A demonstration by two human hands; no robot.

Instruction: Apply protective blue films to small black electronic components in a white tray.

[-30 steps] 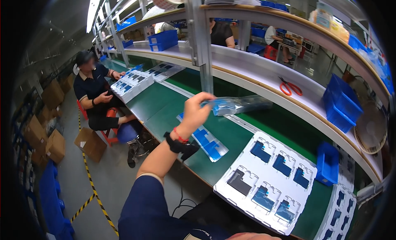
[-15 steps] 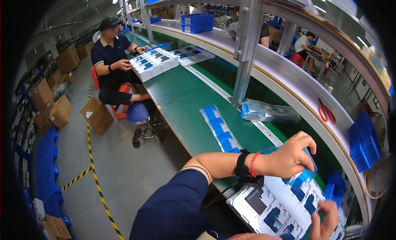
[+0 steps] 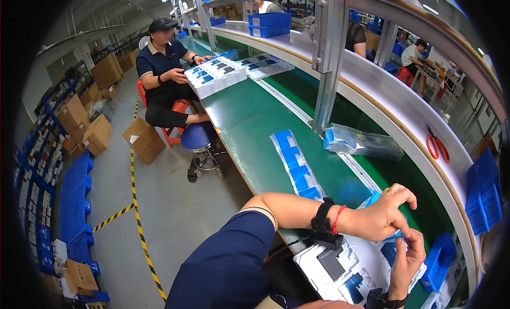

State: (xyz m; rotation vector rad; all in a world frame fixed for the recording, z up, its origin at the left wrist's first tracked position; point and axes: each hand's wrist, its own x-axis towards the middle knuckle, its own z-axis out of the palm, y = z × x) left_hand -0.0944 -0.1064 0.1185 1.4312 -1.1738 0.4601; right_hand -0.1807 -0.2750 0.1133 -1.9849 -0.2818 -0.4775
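Note:
Over a white moulded tray point(image 3: 366, 254) at the bottom right, my left hand point(image 3: 380, 217) is closed on a piece of blue film point(image 3: 370, 199). Part of the film shows beyond the hand and a little more under its fingertips. My right hand point(image 3: 408, 258) meets those fingertips, its thumb and forefinger pinched at the film's edge; the exact grip is partly hidden. Dark flat pieces point(image 3: 352, 288) sit in the tray's recesses, with a grey square point(image 3: 331, 266) at its left end. My hands cover part of the tray.
A strip of blue-and-clear film pieces point(image 3: 297, 165) and a clear plastic bundle point(image 3: 364, 142) lie on the green bench point(image 3: 249, 117). Blue bins point(image 3: 439, 262) and red-handled pliers point(image 3: 436, 147) are at the right. A co-worker point(image 3: 164, 64) sits by stacked trays point(image 3: 217, 78).
My right hand has come up to my left hand's fingertips, its thumb and finger closing at the blue film. The whole view has shifted slightly, with the bench scene now further right.

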